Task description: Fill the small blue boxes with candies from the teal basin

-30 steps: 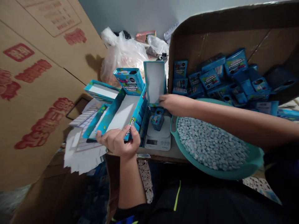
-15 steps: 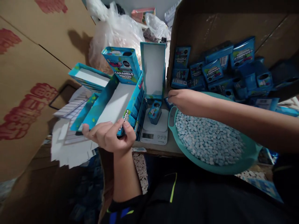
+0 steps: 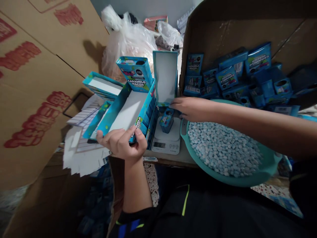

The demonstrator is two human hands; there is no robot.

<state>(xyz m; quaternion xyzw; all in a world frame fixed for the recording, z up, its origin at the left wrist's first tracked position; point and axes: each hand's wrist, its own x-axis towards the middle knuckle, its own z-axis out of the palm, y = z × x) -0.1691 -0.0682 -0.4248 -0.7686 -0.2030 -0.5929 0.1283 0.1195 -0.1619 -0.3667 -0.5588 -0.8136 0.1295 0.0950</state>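
My left hand [image 3: 126, 140] is closed on the near end of a blue display box [image 3: 128, 110], thumb and forefinger at its corner. An upright blue candy pack [image 3: 139, 79] marked "Caramelo Macizo" stands at the box's far end. My right hand [image 3: 182, 107] reaches in from the right with its fingers stretched out and apart, beside a small blue candy container [image 3: 167, 120]. That container sits on a white digital scale [image 3: 165, 147]. Whether the fingertips touch it is hard to tell. Behind the scale stands a raised box lid [image 3: 165, 76], its pale inside facing me.
A teal basin [image 3: 210, 170] of pale blue candies [image 3: 223, 148] lies under my right forearm. Behind it, a large cardboard carton [image 3: 230, 33] holds several blue containers. Papers [image 3: 81, 145] spread at left, near another blue box [image 3: 104, 86]. Clear plastic bags [image 3: 131, 43] stand behind.
My right hand has moved left and slightly down toward the container on the scale, its fingers extending from a closed pose. My left hand keeps its hold. The whole view has shifted slightly.
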